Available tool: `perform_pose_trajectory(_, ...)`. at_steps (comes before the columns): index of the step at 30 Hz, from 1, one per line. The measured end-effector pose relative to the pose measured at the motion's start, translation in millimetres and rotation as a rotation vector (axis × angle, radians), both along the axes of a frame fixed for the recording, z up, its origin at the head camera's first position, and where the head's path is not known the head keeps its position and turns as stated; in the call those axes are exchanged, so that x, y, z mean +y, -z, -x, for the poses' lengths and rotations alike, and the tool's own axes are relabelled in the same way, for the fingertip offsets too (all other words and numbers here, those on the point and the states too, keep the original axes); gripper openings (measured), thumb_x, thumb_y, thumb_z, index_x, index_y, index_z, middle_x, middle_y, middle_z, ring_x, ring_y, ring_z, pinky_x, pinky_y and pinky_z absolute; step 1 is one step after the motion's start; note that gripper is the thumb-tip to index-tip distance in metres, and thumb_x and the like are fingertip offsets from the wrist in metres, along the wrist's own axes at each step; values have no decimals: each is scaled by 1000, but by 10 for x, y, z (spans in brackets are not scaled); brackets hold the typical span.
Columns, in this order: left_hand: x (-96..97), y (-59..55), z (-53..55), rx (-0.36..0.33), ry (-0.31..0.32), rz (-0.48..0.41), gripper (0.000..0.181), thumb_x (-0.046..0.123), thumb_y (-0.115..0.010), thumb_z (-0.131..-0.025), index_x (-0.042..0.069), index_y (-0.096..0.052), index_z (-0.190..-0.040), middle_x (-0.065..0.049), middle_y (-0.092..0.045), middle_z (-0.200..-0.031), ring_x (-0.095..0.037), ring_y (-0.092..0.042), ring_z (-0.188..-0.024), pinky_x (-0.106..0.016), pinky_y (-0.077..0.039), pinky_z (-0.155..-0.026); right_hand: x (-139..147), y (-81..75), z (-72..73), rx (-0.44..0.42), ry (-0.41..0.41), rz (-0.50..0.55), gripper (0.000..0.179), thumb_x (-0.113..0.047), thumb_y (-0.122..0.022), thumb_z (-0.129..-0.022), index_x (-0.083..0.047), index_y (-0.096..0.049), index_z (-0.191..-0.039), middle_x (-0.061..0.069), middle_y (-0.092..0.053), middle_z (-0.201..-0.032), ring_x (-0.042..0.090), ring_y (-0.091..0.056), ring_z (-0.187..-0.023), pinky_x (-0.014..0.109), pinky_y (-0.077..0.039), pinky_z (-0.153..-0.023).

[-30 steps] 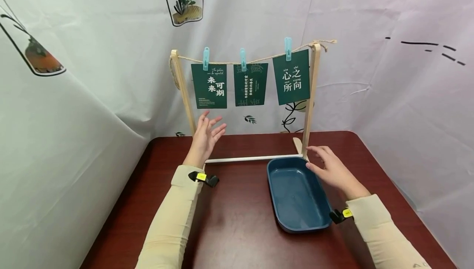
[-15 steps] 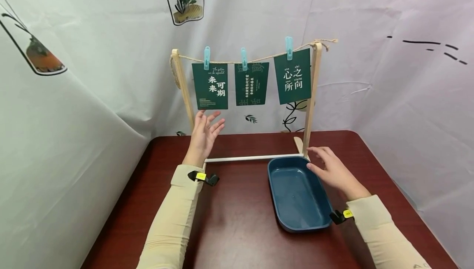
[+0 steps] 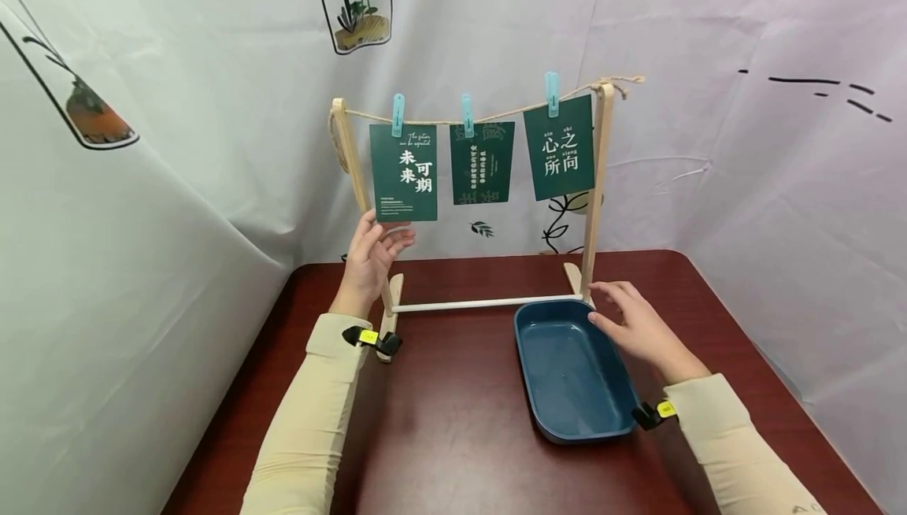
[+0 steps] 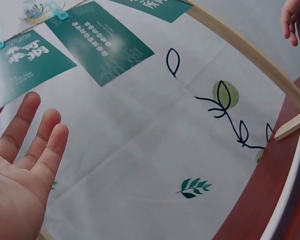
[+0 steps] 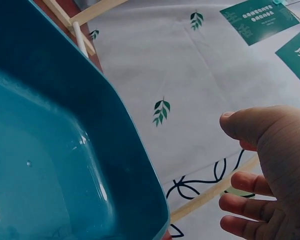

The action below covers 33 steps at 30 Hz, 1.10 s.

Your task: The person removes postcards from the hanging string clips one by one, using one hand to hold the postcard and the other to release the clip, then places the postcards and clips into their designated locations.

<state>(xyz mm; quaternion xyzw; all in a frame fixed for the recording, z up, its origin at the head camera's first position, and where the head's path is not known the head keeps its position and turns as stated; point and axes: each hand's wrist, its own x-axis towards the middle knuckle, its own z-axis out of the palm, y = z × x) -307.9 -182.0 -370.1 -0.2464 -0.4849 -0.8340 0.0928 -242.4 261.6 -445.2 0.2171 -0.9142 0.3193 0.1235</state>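
Three green cards with white lettering hang from a string on light-blue clothespins. At the lower left corner of the left card (image 3: 404, 172), my left hand (image 3: 372, 259) pinches the card between thumb and index finger; the card partly hides the fingertips. In the left wrist view, the other fingers (image 4: 47, 145) extend freely, while the pinch itself is out of frame. The middle card (image 3: 482, 162) and right card (image 3: 560, 149) hang untouched. My right hand (image 3: 638, 326) hovers by the far right rim of a blue tray (image 3: 574, 373), its fingers loosely bent around nothing.
A wooden frame with a left post (image 3: 354, 161), a right post (image 3: 598, 184) and a white crossbar (image 3: 489, 304) stands on the dark red table (image 3: 439, 420). Its string (image 3: 506, 113) is held up by both posts. A printed white cloth (image 3: 212, 105) hangs behind.
My left hand has moved left from below the left card to its lower left corner and taken hold of it. The card's bottom edge has swung lower in view. My right hand stays put.
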Motion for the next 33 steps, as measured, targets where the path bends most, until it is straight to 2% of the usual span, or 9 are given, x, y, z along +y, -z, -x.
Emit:
perform_pose_trajectory(7, 10, -229, -7, -56, -119, 130, 26, 18, -45, -108, 11, -53, -132, -4, -70, -109, -23, -70, -96, -35, -57, -89, -7, -5, -1, 4, 4, -1, 51, -17, -70, -96, -1, -52, -141, 27, -51, -129, 38, -56, -109, 59, -53, -85)
perform_pose_trajectory(14, 9, -441, -1, -78, -191, 207, 29, 16, -43, -108, 9, -53, -134, -2, -67, -112, -16, -69, -97, -34, -57, -87, -11, -49, -4, 13, 3, -8, 51, -16, -71, -95, 0, -53, -140, 27, -51, -128, 40, -57, -110, 57, -54, -83)
perform_pose_trajectory(18, 10, -526, 8, -74, -203, 230, 28, 17, -46, -108, 11, -54, -135, -3, -64, -114, -15, -68, -95, -32, -58, -85, -11, -83, 0, 3, 10, -9, 51, -16, -71, -95, -1, -52, -140, 25, -51, -129, 43, -55, -114, 58, -53, -83)
perform_pose_trajectory(23, 19, -577, 6, -95, -211, 249, 28, 18, -46, -109, 13, -54, -135, -2, -63, -115, -14, -67, -94, -31, -58, -84, -12, -99, -21, -8, 16, -17, 52, -17, -71, -95, -2, -52, -141, 25, -50, -130, 43, -55, -115, 58, -53, -85)
perform_pose_trajectory(33, 10, -707, 5, -121, -245, 310, 27, 19, -45, -109, 17, -54, -134, 0, -62, -119, -15, -65, -94, -29, -56, -77, 6, -77, -39, 24, 11, -29, 51, -17, -71, -95, -2, -52, -141, 23, -51, -129, 39, -55, -114, 57, -53, -86)
